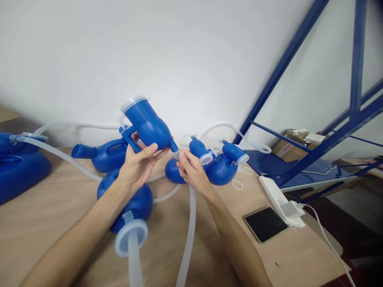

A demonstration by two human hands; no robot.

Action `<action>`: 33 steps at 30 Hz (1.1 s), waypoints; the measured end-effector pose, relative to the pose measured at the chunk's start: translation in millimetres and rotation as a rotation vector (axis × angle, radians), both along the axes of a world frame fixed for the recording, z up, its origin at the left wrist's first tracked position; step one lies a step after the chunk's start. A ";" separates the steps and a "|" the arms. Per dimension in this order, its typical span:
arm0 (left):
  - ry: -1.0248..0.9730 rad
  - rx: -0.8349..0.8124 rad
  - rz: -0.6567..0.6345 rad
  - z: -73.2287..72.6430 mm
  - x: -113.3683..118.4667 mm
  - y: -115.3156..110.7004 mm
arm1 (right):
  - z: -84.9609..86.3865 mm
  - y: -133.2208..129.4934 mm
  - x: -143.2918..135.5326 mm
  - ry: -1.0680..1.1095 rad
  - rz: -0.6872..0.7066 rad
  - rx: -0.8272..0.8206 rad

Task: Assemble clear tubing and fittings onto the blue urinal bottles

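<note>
My left hand (140,161) holds a blue plastic funnel-shaped piece (149,125) by its side and handle, above the table. Its wide mouth with a translucent rim points up and left; its narrow nozzle points down and right. At the nozzle, my right hand (191,169) pinches the end of a translucent white hose (189,235), which hangs toward the near edge of the view. The hose end meets the nozzle tip; how far it is on is hidden by my fingers. Below my left wrist lies a blue bottle (139,201) with a translucent cap (131,238) and hose.
Several blue bottles, one (109,155) behind my left hand and another (221,169) at right, stand on the brown-covered table (60,231). At right are white rings (237,184), a phone (265,225), a power strip (281,201) and a blue metal frame (284,67).
</note>
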State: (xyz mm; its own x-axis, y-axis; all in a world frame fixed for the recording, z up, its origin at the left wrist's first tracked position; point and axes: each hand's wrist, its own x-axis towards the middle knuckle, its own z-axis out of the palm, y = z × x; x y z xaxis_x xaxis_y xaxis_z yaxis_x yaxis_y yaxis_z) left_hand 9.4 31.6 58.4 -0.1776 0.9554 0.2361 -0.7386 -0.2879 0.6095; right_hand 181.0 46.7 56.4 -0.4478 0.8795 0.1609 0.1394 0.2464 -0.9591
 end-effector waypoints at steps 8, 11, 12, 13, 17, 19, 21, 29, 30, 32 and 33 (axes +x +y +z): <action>0.087 0.133 0.227 -7.8 -0.7 8.6 | 3.8 -6.4 -1.0 0.073 -0.084 0.057; 0.110 0.167 0.242 -9.6 -1.8 10.0 | 5.2 -7.4 -0.2 0.073 -0.091 0.074; 0.119 0.169 0.244 -10.6 -2.4 10.2 | 5.8 -8.1 0.5 0.054 -0.093 0.087; 0.132 0.171 0.248 -11.6 -3.2 10.3 | 6.6 -8.9 1.4 0.026 -0.096 0.104; 0.225 0.165 0.241 -14.5 -7.0 8.2 | 10.5 -14.1 6.4 -0.114 -0.106 0.199; 0.294 0.160 0.153 -14.4 -8.5 5.5 | 12.6 -15.8 9.5 -0.169 -0.106 0.222; 0.369 0.175 0.037 -14.0 -8.6 2.1 | 14.4 -15.2 12.8 -0.201 -0.106 0.219; 0.502 0.219 0.049 -5.0 -31.2 -0.5 | 32.1 -7.0 28.6 -0.135 -0.046 0.155; 0.486 0.244 0.064 -2.6 -39.8 -1.0 | 36.5 -9.0 30.3 -0.165 -0.052 0.191; 0.519 0.302 0.089 1.9 -56.3 -4.1 | 44.6 -14.2 32.7 -0.246 -0.054 0.282; 0.593 0.324 0.108 3.8 -62.9 -6.7 | 47.7 -16.9 33.5 -0.280 -0.055 0.323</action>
State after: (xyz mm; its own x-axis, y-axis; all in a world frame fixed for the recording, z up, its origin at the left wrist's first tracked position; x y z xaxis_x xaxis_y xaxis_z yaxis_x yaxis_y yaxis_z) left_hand -53.5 24.9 62.2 -0.0209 0.8043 0.5938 -0.2635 -0.5774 0.7728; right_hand 214.5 29.7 104.1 -0.4669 0.8278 0.3110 0.4045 0.5126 -0.7573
